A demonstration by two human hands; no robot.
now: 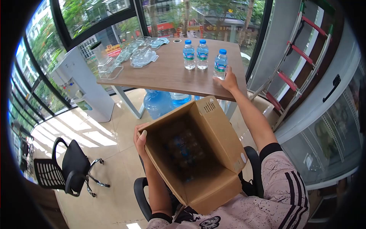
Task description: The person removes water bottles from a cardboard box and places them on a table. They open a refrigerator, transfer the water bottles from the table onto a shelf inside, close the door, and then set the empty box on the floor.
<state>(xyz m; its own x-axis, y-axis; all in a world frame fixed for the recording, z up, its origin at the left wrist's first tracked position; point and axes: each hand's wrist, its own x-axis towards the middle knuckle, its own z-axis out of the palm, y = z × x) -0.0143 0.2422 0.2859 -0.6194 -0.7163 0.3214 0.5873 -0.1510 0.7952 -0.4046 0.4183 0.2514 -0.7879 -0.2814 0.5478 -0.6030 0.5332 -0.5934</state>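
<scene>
An open cardboard box (pixel 234 147) rests tilted against my lap, its mouth facing up toward me. My left hand (pixel 140 140) grips its upper left edge, thumb on the rim. Deep in the shadowed box lie several clear bottles (pixel 185 149) with blue parts, hard to make out. On the brown table (pixel 160 78), my right hand (pixel 228 81) is closed around the lower part of a small water bottle (pixel 220 63) with a blue cap, upright near the right edge. Two matching water bottles, one left (pixel 188 55) and one beside it (pixel 202 54), stand close together to its left.
Packs of clear plastic-wrapped items (pixel 143 55) lie at the table's left. Large blue water jugs (pixel 157 104) stand beneath it. A water dispenser (pixel 85 84) and a black office chair (pixel 72 164) are at left; a folding ladder (pixel 291 72) and glass-door cooler (pixel 324 133) at right.
</scene>
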